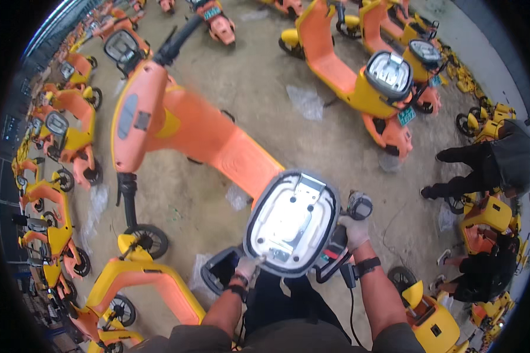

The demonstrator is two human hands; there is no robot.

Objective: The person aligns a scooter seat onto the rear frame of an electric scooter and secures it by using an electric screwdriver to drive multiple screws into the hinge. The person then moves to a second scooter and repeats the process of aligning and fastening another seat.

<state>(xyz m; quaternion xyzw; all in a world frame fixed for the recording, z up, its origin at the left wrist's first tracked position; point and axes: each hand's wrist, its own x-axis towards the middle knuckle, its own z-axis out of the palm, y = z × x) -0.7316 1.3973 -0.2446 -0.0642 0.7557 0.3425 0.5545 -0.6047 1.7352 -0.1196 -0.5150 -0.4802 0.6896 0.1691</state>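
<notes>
An orange scooter stands in front of me, its handlebar at the upper left. Close to my body is its grey-rimmed seat base, with a white inside and a metal hinge plate at the far end. My left hand, in a pale glove, is at the base's near-left rim with its fingers drawn together; what they hold is too small to make out. My gloved right hand wraps around a cordless drill beside the right rim. A dark hollow part lies left of my left hand.
Yellow-orange scooters stand all around, one at the far right and another at the near left. Two people are at the right. Crumpled clear plastic lies on the floor. A black cable hangs by my right forearm.
</notes>
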